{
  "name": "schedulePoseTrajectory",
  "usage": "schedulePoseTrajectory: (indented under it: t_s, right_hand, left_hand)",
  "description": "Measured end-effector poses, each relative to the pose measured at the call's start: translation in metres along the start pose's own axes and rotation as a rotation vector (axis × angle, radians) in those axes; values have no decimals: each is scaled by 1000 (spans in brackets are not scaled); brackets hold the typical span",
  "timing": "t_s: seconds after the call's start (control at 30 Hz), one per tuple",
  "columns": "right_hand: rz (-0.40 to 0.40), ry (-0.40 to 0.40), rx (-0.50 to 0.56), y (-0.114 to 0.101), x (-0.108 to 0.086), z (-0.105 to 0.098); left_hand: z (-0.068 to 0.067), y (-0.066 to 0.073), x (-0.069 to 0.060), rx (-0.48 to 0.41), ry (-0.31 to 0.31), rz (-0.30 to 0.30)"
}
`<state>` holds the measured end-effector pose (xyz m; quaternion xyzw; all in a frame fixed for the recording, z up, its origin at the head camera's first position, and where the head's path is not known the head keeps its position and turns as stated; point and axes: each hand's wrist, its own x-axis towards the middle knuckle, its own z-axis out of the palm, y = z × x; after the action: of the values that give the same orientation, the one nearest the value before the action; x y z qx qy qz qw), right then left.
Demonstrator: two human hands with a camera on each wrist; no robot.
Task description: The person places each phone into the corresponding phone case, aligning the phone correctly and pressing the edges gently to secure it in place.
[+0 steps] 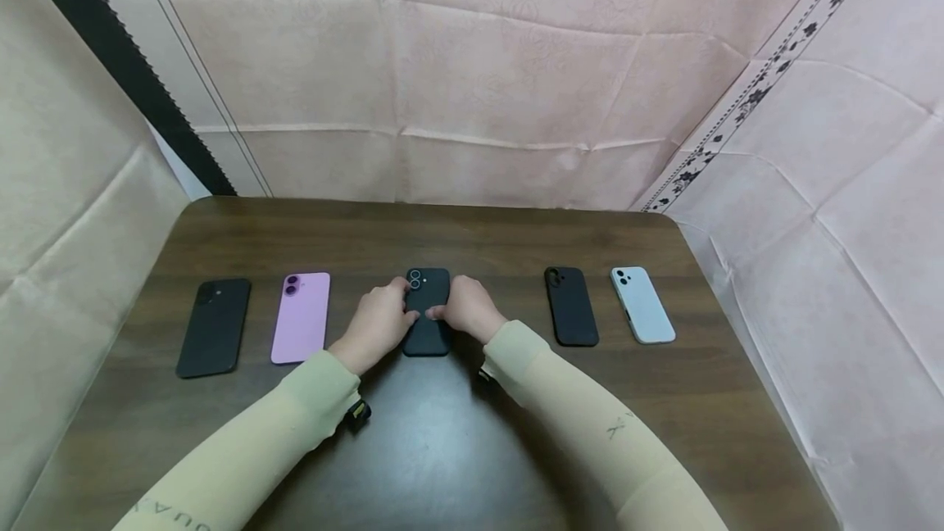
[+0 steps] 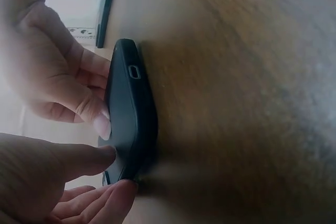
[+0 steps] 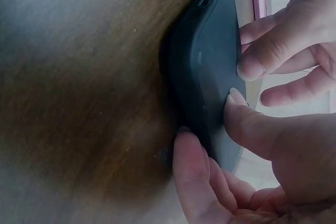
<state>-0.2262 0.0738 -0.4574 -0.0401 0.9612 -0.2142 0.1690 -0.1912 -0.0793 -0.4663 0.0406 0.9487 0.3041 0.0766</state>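
A dark phone in a case (image 1: 426,338) lies at the middle of the table, camera lenses at its far left corner. My left hand (image 1: 378,324) grips its left edge, thumb on the back and fingers along the side. From the right, my right hand (image 1: 468,307) holds the opposite edge the same way. The left wrist view shows the charging-port end of the dark case (image 2: 122,114) and both thumbs on its back. In the right wrist view the case (image 3: 210,66) sits between the two hands; the fingers' undersides are partly hidden.
On the wooden table (image 1: 413,465), a black phone (image 1: 214,330) and a purple phone (image 1: 302,318) lie to the left. A black case or phone (image 1: 572,308) and a light blue phone (image 1: 643,306) lie to the right. Pale cloth (image 1: 457,88) hangs behind the table.
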Motion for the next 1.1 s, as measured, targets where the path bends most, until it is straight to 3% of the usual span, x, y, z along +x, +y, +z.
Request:
schedulePoseTrajectory:
  t_s: [0.3,0.53,0.77,1.1]
  right_hand:
    - [16,-1,18,1,1,3]
    - [-31,-10,63,16,-4,-3]
    - [-17,45,60,46,-10,-25]
    - [72,95,17,100,-15,-64]
  left_hand:
    - [0,-1,-3,10,-11,17]
    - [-4,-11,-6,-8,-28,25]
    - [-21,-30,-10,50,27,53]
    - [-53,-66,-24,180,94,8]
